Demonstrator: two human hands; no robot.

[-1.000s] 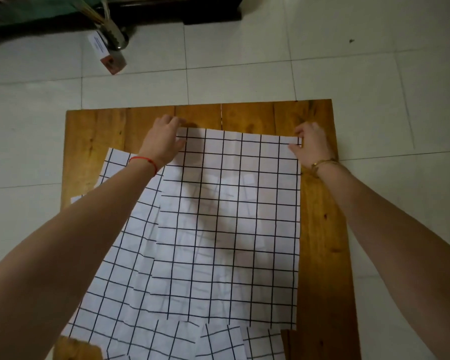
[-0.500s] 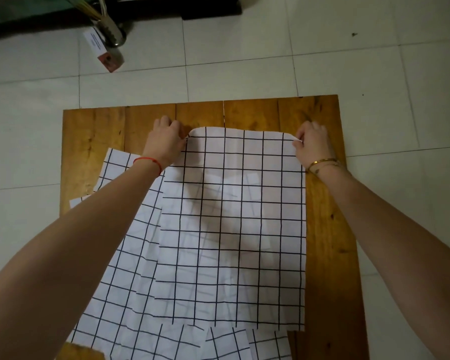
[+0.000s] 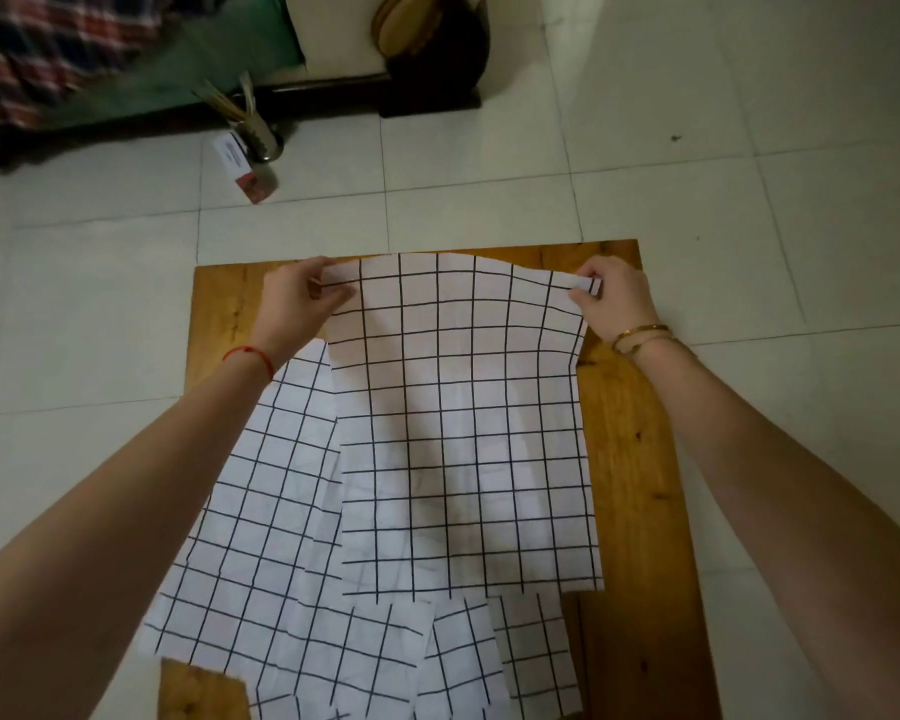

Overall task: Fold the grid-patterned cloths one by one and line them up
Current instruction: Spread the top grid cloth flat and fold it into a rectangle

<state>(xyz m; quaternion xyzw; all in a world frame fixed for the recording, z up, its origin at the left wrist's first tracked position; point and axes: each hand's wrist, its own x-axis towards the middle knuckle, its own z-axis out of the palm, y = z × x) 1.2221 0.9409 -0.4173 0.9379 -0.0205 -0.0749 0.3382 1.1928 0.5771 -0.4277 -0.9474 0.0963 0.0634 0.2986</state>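
The far corners of the top white, black-gridded cloth [image 3: 463,433] are pinched by the left hand [image 3: 297,304] and the right hand [image 3: 614,304], both closed on its thin, creased fabric. More gridded cloths [image 3: 261,511] are spread beneath on the wooden tabletop [image 3: 640,485].

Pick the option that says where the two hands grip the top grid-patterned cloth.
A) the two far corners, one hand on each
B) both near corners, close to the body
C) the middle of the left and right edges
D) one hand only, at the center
A: the left hand and the right hand each pinch a far corner of the top grid-patterned cloth, lifting that edge off the wooden table.
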